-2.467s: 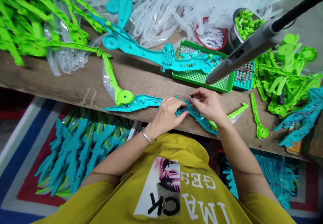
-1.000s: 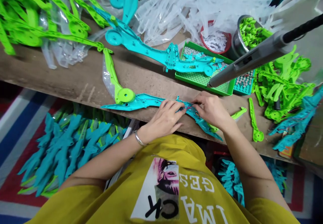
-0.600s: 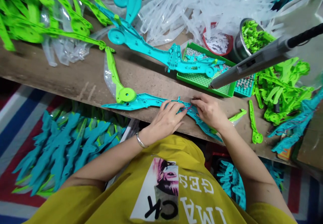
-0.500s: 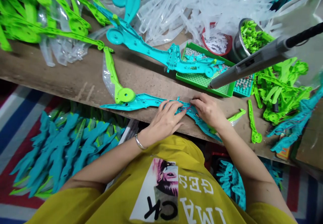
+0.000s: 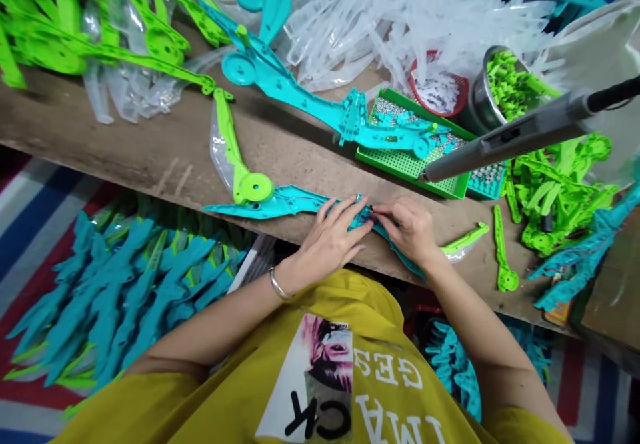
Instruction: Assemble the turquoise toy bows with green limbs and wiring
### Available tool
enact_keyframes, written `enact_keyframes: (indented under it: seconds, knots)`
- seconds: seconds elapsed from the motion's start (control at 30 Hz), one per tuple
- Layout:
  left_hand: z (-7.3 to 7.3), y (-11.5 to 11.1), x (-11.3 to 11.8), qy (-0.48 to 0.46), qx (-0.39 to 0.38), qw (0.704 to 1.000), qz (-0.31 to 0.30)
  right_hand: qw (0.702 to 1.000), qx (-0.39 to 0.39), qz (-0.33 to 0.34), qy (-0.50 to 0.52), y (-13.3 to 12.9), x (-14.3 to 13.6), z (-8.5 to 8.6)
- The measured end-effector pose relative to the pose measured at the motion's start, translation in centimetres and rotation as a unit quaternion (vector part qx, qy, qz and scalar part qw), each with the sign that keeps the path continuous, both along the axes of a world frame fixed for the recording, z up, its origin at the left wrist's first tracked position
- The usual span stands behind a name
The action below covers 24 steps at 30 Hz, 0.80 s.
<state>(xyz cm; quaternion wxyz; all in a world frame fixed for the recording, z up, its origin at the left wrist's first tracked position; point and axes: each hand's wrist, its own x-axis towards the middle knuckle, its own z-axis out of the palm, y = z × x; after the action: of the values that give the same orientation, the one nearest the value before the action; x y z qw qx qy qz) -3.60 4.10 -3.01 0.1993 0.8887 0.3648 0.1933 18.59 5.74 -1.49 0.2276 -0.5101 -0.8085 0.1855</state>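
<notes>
A long turquoise plastic shell (image 5: 293,203), curved like a bow limb, lies along the bench's front edge with its hollow side up. Across its middle rests my left hand (image 5: 333,231), fingers stretched and spread over the shell. Thin dark and reddish wires (image 5: 367,215) show in the hollow between both hands. Thumb and fingertips of my right hand (image 5: 407,227) are pinched together beside these wires; what they hold is too small to make out. A lime green arm with a round hub (image 5: 256,187) and clear plastic piece (image 5: 220,154) sits at the shell's left end.
Another turquoise shell (image 5: 305,101) lies behind, overlapping a green basket (image 5: 440,184) of screws. A grey electric screwdriver (image 5: 505,139) hangs at right. Green parts (image 5: 565,191) are heaped beyond it. Several finished-looking turquoise pieces (image 5: 115,284) are stacked below left.
My right hand's fingertips have come down to a tight pinch closer to my left hand. My left hand stays on the shell. The whole view has shifted slightly.
</notes>
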Motion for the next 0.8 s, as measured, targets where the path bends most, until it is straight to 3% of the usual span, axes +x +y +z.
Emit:
enact_keyframes:
  seconds: [0.1,0.2,0.5,0.8]
  knots:
    - [-0.1,0.0,0.0,-0.006,-0.002,1.0,0.0,0.999,-0.027,-0.033,0.006,-0.1,-0.4,0.1]
    - [-0.2,-0.2,0.2,-0.007,0.002,1.0,0.007,0.999,-0.004,-0.052,-0.017,-0.3,-0.6,0.0]
    - [-0.1,-0.5,0.5,-0.001,0.004,1.0,0.005,0.984,0.03,-0.05,-0.169,-0.9,-1.1,0.7]
    - [-0.4,-0.7,0.8,0.001,0.016,1.0,0.002,0.974,0.028,-0.037,-0.222,-0.8,-1.8,1.6]
